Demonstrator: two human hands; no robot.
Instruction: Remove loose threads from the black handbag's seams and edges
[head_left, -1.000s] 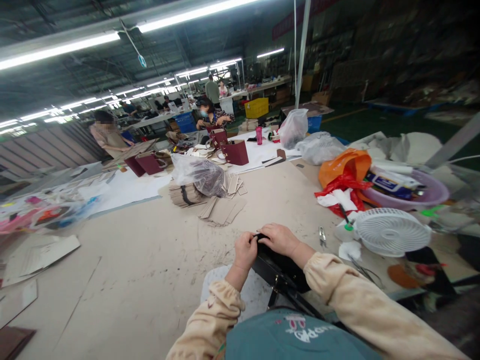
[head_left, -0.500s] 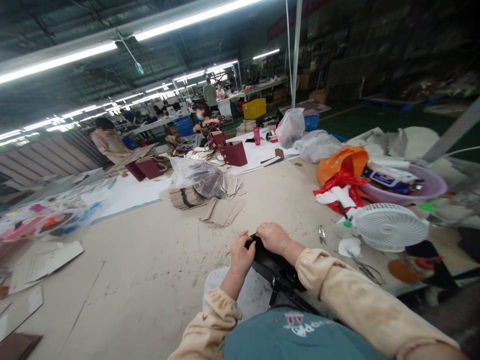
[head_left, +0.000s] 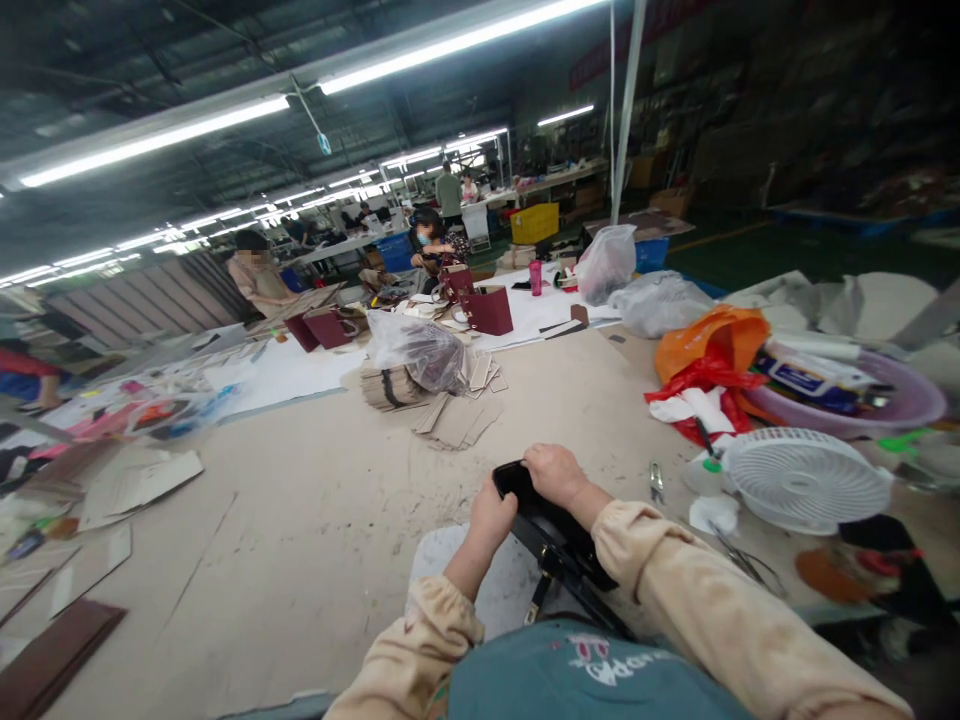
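Note:
A black handbag (head_left: 559,535) with a strap and gold-coloured fittings lies tilted against the table edge, close to my apron. My left hand (head_left: 491,518) grips its near-left rim, thumb over the edge. On the far rim, my right hand (head_left: 553,473) has its fingers closed over the material. Between the two hands the bag's mouth shows a dark inside. Beneath the bag is a pale sheet (head_left: 442,560). Small thread snips (head_left: 656,482) lie to the right of my right hand.
Card pieces (head_left: 457,418) and a plastic bag (head_left: 416,350) stand ahead. To the right are a white fan (head_left: 806,480), scissors (head_left: 750,560), an orange bag (head_left: 709,340) and a purple basin (head_left: 900,395). Maroon bags (head_left: 487,310) stand farther off, near a seated co-worker (head_left: 435,245).
The view has swung slightly left. My hands have drawn apart a little, and the rim between them shows more of the bag's opening.

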